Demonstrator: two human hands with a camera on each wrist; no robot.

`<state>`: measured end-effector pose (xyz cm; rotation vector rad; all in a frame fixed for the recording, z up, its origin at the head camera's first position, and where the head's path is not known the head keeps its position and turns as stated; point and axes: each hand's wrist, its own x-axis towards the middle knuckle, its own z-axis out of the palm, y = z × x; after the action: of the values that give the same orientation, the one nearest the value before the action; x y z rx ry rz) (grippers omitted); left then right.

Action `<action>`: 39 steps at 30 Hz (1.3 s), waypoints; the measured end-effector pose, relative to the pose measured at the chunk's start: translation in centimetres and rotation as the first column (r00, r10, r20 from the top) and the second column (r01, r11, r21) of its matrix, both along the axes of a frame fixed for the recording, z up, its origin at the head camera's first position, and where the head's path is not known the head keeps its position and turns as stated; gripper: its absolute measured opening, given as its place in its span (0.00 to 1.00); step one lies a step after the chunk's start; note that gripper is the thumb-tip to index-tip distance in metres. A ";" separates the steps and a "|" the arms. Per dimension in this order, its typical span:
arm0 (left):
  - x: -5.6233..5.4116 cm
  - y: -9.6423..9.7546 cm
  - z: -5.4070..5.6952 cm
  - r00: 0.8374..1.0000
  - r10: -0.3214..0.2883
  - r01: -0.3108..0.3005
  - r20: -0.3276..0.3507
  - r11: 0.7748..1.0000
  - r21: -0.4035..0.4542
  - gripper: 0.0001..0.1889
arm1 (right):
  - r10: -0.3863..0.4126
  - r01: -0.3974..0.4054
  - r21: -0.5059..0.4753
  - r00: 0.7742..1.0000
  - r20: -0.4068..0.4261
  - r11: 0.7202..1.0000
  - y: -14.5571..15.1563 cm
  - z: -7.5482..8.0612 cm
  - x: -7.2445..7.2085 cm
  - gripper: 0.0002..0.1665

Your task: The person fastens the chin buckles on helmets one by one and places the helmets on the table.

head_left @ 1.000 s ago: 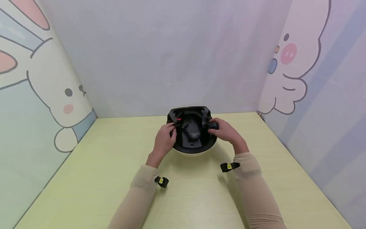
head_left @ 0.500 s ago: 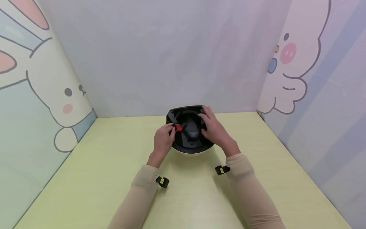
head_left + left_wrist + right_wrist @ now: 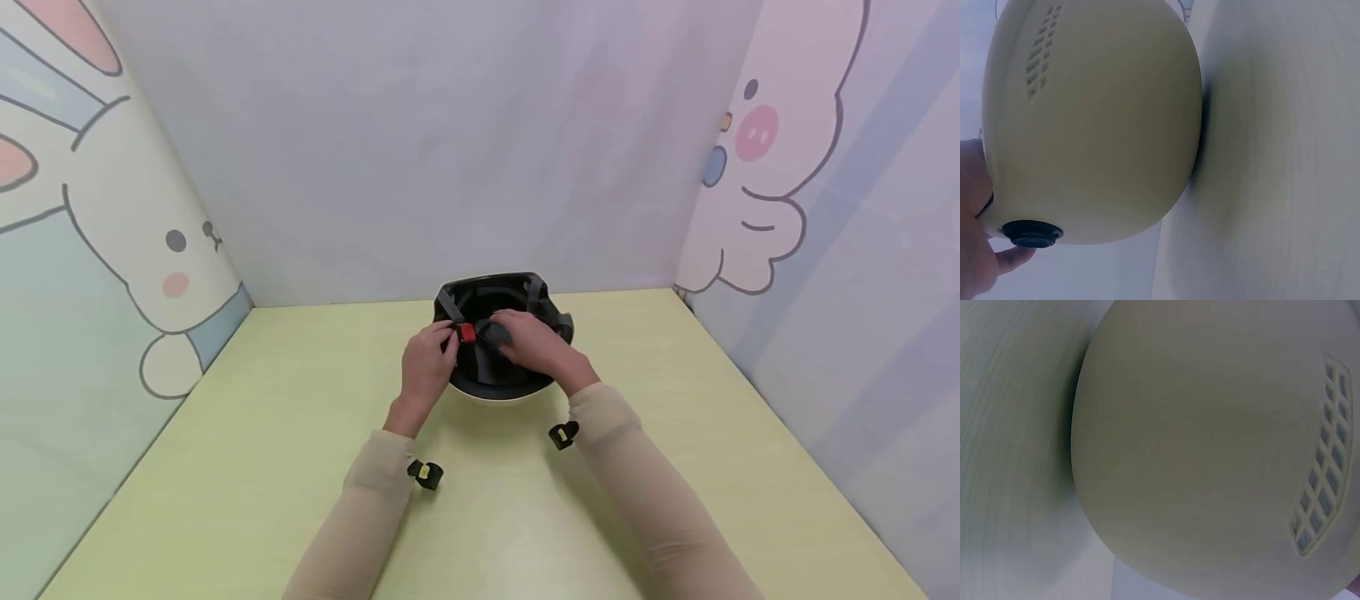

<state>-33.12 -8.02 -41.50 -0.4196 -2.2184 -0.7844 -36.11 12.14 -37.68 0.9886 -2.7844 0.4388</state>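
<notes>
An upturned helmet [image 3: 501,388], black inside, stands on its crown at the table's far edge. In both wrist views its smooth pale shell shows; the left wrist view adds a round black fitting [image 3: 1032,233]. My left hand [image 3: 427,367] grips the helmet's left rim. Beside its fingertips sits a red buckle [image 3: 467,333] on the grey left strap [image 3: 452,307]. My right hand [image 3: 536,343] reaches over the right rim into the helmet, its fingers toward the buckle. Whether it holds part of the right strap [image 3: 534,293] is hidden.
The pale yellow-green table [image 3: 300,400] surrounds the helmet. A grey back wall [image 3: 420,167] rises close behind it. Printed cartoon walls stand at left and right. Small black wrist mounts [image 3: 425,474] hang beside both sleeves.
My right hand left the helmet's right side, passed by the right strap and moved left into the helmet. The red buckle swung down toward me. The left hand stays at the rim.
</notes>
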 end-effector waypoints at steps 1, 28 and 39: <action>0.0 0.0 0.0 1.000 -0.001 0.001 -0.001 1.000 -0.001 0.07 | 0.003 -0.003 0.005 1.000 0.017 1.000 -0.2 0.0 -0.2 0.28; 0.6 0.1 -0.1 0.998 0.041 -0.036 -0.050 0.994 0.099 0.12 | -0.061 0.020 0.150 0.960 0.272 0.988 -1.0 -1.0 -0.1 0.28; 0.6 0.3 0.1 0.998 0.038 -0.035 -0.040 0.998 0.058 0.27 | -0.023 -0.015 0.130 0.957 0.288 0.991 -0.6 -0.7 0.2 0.19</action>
<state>-32.56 -7.74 -41.36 -0.3632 -2.1540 -0.8112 -35.89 11.51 -38.40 1.0195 -3.1116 0.4364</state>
